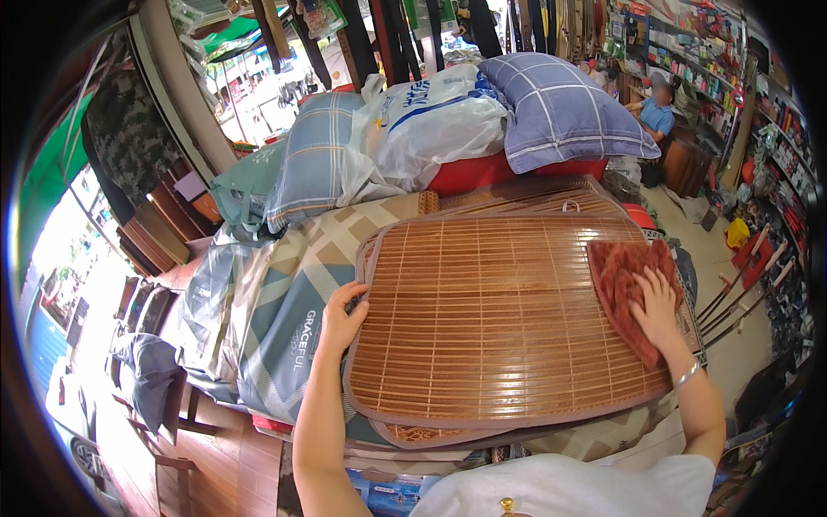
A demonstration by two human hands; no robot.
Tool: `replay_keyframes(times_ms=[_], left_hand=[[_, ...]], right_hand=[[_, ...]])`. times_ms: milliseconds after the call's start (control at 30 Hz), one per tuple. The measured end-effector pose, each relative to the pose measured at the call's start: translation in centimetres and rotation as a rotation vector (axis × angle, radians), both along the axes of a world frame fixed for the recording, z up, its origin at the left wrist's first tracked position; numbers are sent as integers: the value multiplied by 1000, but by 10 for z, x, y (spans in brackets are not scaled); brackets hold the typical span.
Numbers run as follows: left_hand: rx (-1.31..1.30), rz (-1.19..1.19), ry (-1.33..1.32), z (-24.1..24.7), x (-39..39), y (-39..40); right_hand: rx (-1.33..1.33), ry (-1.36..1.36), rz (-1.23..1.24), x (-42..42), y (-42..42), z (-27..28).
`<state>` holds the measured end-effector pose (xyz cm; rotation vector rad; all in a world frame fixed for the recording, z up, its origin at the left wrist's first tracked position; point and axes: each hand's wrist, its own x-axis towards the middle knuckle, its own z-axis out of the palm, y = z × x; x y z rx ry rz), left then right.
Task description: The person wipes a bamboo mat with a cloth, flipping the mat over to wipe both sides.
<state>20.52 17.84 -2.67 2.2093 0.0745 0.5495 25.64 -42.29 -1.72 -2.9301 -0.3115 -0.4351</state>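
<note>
A brown bamboo-slat mat [491, 316] with a fabric-bound rim lies flat before me on a stack of similar mats. At its left edge, my left hand [344, 316] grips the binding between thumb and fingers. My right hand [656, 307] presses down on a reddish-brown plush cloth [614, 274], spread over the mat's right side. The cloth is rumpled, and its lower tip reaches towards the mat's lower right corner. Below the top mat, another mat [413, 436] with a patterned surface peeks out at the front.
Folded grey-and-beige bedding [284, 336] lies to the left. Behind the mats are a blue checked pillow [568, 110], a white plastic bag [439, 123] and a plaid pillow [316, 155]. Walking sticks [743, 297] stand at right. A seated person [656, 113] is farther back. Belts [387, 39] hang overhead.
</note>
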Motion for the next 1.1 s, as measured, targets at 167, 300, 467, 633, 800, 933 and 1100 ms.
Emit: replay_keyframes(times_ms=[167, 300, 467, 633, 800, 933, 1100], left_hand=[[95, 0, -39, 1, -1, -1], [62, 16, -7, 8, -7, -3], [-9, 17, -4, 8, -4, -5], [4, 2, -12, 5, -4, -2], [-35, 2, -1, 4, -5, -4], [-5, 10, -11, 8, -6, -8], [34, 32, -26, 7, -8, -7]], right_hand=[[-19, 53, 272, -74, 64, 29], [-19, 81, 660, -83, 134, 43], [24, 75, 894, -34, 198, 46], [28, -22, 635, 50, 195, 26], [83, -54, 234, 94, 111, 12], [49, -68, 53, 81, 32, -4], [-11, 18, 144, 6, 23, 5]])
